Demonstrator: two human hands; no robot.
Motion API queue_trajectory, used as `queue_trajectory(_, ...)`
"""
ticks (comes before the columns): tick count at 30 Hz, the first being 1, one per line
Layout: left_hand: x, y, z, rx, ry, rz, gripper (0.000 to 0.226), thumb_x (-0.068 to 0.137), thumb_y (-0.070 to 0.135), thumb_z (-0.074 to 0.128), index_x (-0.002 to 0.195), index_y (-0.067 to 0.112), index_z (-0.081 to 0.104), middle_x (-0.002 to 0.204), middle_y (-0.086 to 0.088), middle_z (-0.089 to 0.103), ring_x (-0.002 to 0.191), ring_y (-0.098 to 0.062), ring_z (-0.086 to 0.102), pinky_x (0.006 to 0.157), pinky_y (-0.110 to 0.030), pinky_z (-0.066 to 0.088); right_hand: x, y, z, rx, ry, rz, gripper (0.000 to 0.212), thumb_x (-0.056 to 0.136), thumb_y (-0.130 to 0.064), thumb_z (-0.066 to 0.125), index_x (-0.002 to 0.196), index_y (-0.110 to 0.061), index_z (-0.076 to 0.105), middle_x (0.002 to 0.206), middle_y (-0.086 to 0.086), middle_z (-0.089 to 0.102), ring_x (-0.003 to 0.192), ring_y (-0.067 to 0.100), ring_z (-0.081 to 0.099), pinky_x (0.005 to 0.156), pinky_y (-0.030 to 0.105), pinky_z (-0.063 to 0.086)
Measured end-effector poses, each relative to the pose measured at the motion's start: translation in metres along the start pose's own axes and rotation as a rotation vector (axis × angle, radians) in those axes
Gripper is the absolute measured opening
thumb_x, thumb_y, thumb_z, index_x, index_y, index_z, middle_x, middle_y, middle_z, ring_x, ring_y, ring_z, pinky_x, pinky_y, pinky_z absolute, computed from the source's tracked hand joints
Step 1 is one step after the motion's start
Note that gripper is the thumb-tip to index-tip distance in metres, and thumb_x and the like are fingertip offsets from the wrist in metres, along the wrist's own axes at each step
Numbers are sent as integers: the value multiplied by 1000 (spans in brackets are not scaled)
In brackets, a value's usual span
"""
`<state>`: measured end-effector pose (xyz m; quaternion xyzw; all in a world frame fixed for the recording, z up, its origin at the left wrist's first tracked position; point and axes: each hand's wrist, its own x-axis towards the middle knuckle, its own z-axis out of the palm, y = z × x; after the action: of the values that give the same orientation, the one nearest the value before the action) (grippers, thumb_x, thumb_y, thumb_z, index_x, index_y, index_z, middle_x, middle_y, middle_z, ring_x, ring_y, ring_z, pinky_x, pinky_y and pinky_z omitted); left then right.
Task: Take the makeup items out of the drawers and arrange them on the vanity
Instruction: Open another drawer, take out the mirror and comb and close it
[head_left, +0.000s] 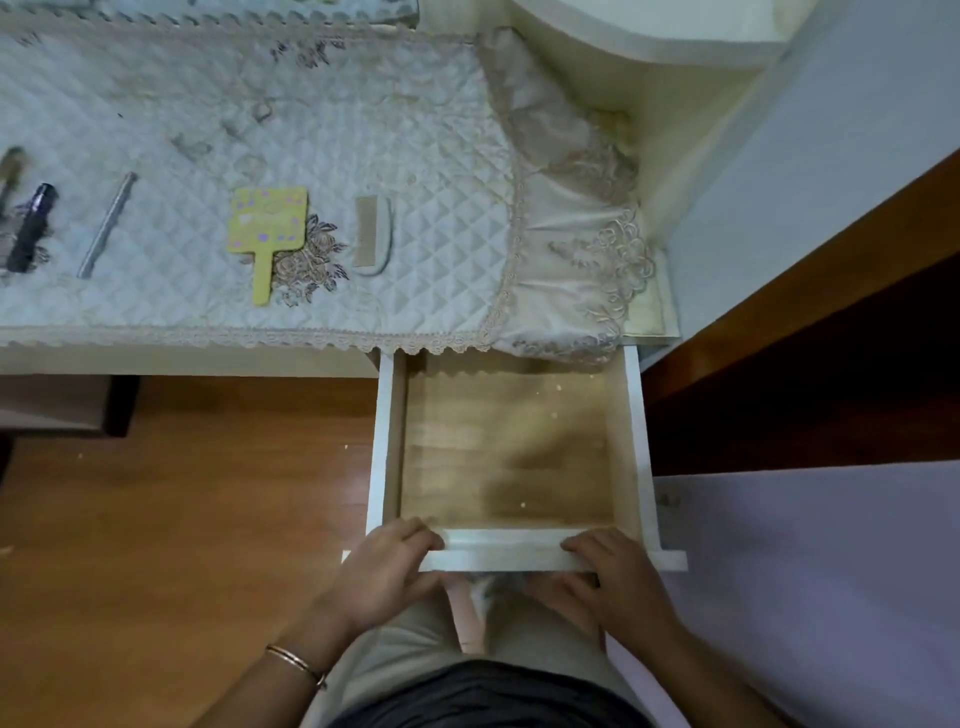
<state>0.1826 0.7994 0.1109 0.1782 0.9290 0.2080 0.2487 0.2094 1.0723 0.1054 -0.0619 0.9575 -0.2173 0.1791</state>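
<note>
A white drawer (384, 441) with a wooden bottom stands pulled out below the vanity, and nothing lies inside it. My left hand (387, 574) grips the left end of its front panel (504, 553), my right hand (613, 577) the right end. On the quilted vanity cloth (363, 130) lie a yellow hand mirror (267, 228), a beige comb (371, 236), a silver pencil-like stick (106, 226) and a dark tube (34, 228) at the far left.
A lace frill (582, 249) hangs over the vanity's right end above the drawer. A purple-covered bed (810, 571) lies to the right, wooden floor (182, 519) to the left. A dark stool or table leg (122, 405) stands under the vanity.
</note>
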Motion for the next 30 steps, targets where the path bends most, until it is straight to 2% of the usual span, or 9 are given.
queue_trajectory(4, -6, -2, 9, -21, 51, 4, 28, 78, 50, 46, 93, 29, 58, 84, 10, 66, 74, -8, 61, 60, -12, 39, 4, 6, 2, -26, -29, -27, 26, 71, -44, 54, 82, -25, 69, 78, -11, 70, 71, 9, 66, 64, 18, 50)
queue_trajectory(6, -1, -4, 9, 43, 51, -24, 31, 77, 51, 45, 93, 29, 59, 84, 11, 68, 73, -10, 64, 57, -15, 43, 10, 6, 0, -28, -3, -48, 21, 68, -40, 61, 82, -26, 68, 79, -11, 70, 72, 10, 66, 62, 22, 53)
queue_trajectory(9, 17, -2, -2, 72, 106, -36, 31, 78, 47, 50, 95, 24, 62, 85, 5, 69, 75, -18, 67, 58, -19, 48, 33, 5, -11, -164, 80, -90, 30, 67, -48, 53, 88, -30, 66, 84, -13, 70, 78, 10, 63, 64, 24, 54)
queue_trajectory(13, 57, -2, -26, 6, 188, -127, 29, 80, 27, 65, 105, 12, 64, 101, -8, 69, 96, -27, 59, 75, -34, 52, 80, 2, -27, -279, 241, -79, 57, 51, -44, 81, 100, -21, 64, 97, -1, 72, 92, 21, 66, 73, 36, 56)
queue_trajectory(16, 93, -11, -44, 197, 328, -75, 56, 62, 25, 81, 112, 12, 59, 109, -11, 66, 108, -24, 46, 93, -38, 49, 118, 4, -37, -299, 371, -63, 62, 56, -42, 76, 110, -17, 56, 108, 5, 69, 106, 19, 44, 89, 36, 47)
queue_trajectory(19, 125, -16, -64, 245, 424, -96, 84, 57, 25, 83, 130, 15, 42, 133, -18, 50, 127, -34, 34, 103, -49, 37, 153, 2, -49, -335, 426, -36, 76, 56, -38, 81, 121, -15, 51, 116, 8, 64, 110, 21, 37, 94, 36, 27)
queue_trajectory(21, 143, -19, -75, 251, 457, -105, 91, 58, 22, 83, 135, 17, 34, 139, -20, 44, 131, -40, 32, 105, -55, 32, 170, -1, -53, -346, 461, -12, 78, 57, -35, 81, 125, -16, 45, 118, 10, 62, 110, 24, 36, 99, 42, 30)
queue_trajectory(26, 173, -24, -87, 249, 565, -167, 65, 64, 10, 74, 120, 19, 41, 126, -16, 53, 122, -34, 37, 100, -47, 31, 204, -5, -62, -345, 501, -14, 66, 62, -24, 78, 119, -17, 45, 121, 12, 58, 114, 26, 32, 99, 45, 22)
queue_trajectory(30, 181, -28, -84, 271, 683, -180, 51, 68, 2, 66, 111, 19, 45, 114, -15, 58, 111, -27, 33, 90, -39, 22, 213, -2, -64, -382, 479, -14, 64, 62, -26, 78, 119, -14, 50, 117, 12, 61, 113, 27, 34, 99, 50, 40)
